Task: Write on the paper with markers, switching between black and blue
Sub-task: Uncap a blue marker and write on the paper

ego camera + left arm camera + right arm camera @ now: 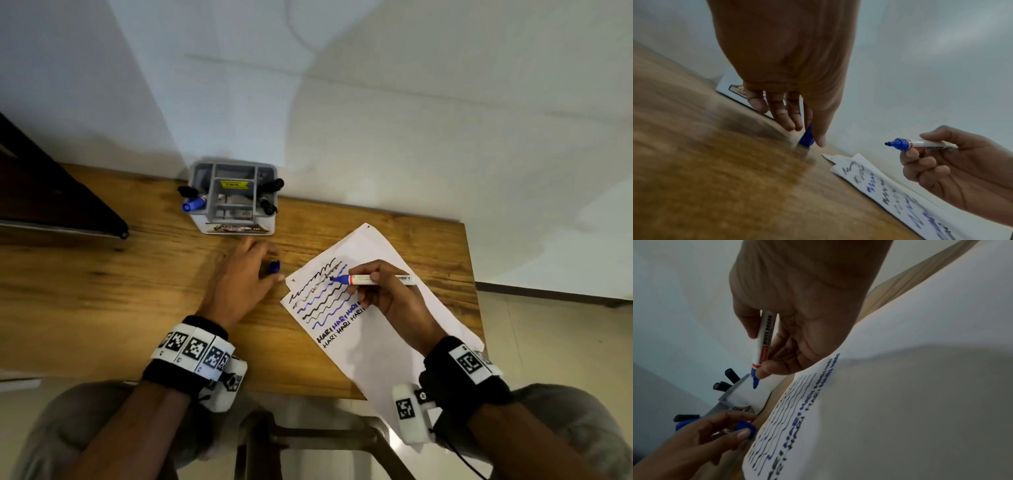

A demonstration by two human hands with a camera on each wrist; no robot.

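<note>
A white paper (380, 346) lies askew on the wooden table (120, 294), covered with black and blue wavy lines and rows of the word HARI. My right hand (363, 286) grips an uncapped blue marker (376, 279) by its white barrel, tip pointing left just above the wavy lines. The marker (763, 344) and its tip also show in the right wrist view. Left of the paper, my left hand (265, 274) pinches the blue cap (274, 266) between thumb and fingers. In the left wrist view the cap (806, 138) stands with its end on the table.
A grey desk organizer (233, 198) stands at the back of the table with black markers (270, 186) and a capped blue marker (193, 204) in it. A dark object (51, 192) overhangs the far left. The paper's near corner hangs over the table's front edge.
</note>
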